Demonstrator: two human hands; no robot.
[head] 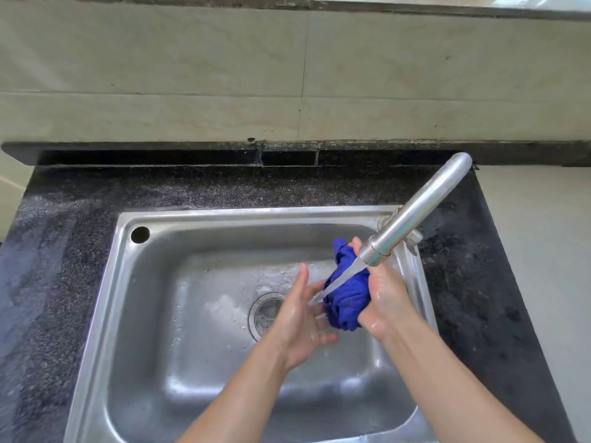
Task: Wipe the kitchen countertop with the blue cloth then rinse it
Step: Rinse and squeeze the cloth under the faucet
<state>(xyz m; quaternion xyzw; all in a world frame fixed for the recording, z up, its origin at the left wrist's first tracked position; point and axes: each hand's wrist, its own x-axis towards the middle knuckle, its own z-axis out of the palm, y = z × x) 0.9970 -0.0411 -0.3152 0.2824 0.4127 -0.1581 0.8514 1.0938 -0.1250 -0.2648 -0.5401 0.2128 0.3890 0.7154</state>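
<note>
The blue cloth (347, 294) is bunched up over the steel sink (153, 314), right under the tap's spout (412, 215). Water runs from the spout onto the cloth. My right hand (385, 302) grips the bunched cloth from the right side, fingers wrapped round it. My left hand (300, 318) is held flat beside the cloth on its left, palm toward it, fingers straight and wet, touching the cloth's lower edge. The dark speckled countertop (64, 251) surrounds the sink and looks wet on the left.
The round drain (265, 311) lies in the sink floor just left of the cloth. An overflow hole (140, 234) sits at the sink's back left corner. A tiled wall (287, 75) rises behind the counter. A pale floor (543, 251) shows to the right.
</note>
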